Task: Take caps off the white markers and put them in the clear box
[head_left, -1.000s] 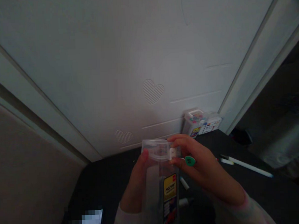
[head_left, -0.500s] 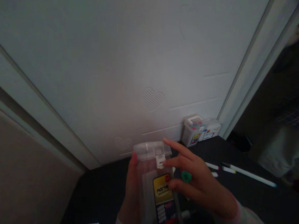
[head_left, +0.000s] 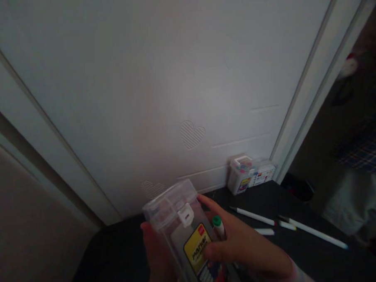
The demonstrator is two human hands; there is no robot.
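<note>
A clear plastic marker box [head_left: 179, 224] with a white latch and a yellow label tilts to the left at the bottom centre. My left hand [head_left: 155, 254] grips its left side from behind. My right hand [head_left: 242, 248] wraps around its right side, thumb on the label. A green-capped marker [head_left: 218, 225] sticks up between my right-hand fingers, against the box.
The dark tabletop [head_left: 124, 247] meets a white panelled wall [head_left: 173, 96] with embossed hearts. Two marker tubs [head_left: 248, 175] stand against the wall at the right. Several white pens [head_left: 266, 220] lie on the table to the right.
The box has tipped from upright to leaning left and come lower. My right hand went from the lid latch, fingers spread, to gripping the box's right side.
</note>
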